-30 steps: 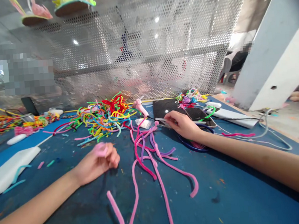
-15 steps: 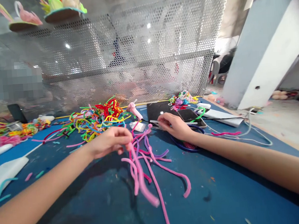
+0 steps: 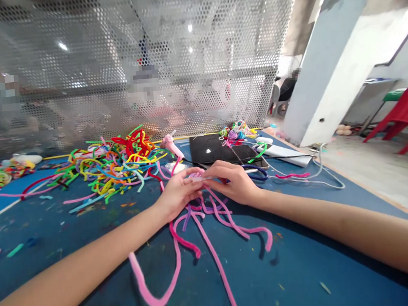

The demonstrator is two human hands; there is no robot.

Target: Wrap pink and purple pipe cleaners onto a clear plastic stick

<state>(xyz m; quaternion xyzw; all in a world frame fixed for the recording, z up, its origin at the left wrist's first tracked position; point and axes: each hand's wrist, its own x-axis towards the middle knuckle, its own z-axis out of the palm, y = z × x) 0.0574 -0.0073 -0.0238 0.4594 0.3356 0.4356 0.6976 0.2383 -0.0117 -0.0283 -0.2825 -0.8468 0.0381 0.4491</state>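
Observation:
Near the middle of the table my left hand (image 3: 179,192) is closed round the upper part of a bunch of pink pipe cleaners (image 3: 217,260). Their loose ends spread toward me over the blue tabletop, with a few purple and magenta ones among them. Touching it from the right, my right hand (image 3: 236,181) pinches a pale, thin, flat strip (image 3: 206,178) that lies between the fingers of both hands. Where the strip meets the pipe cleaners is hidden by the fingers. A magenta pipe cleaner (image 3: 184,241) curls below my left hand.
Behind the hands lie a pink glue gun (image 3: 172,146), a black flat device (image 3: 207,148) and a phone (image 3: 248,154). A tangled pile of coloured pipe cleaners (image 3: 109,165) is at left. White cable (image 3: 333,183) loops at right. A perforated metal screen (image 3: 185,88) rises behind.
My hands have come together from apart. My left hand has shifted right with the pink pipe cleaners, whose ends now spread wider. The view has turned slightly right.

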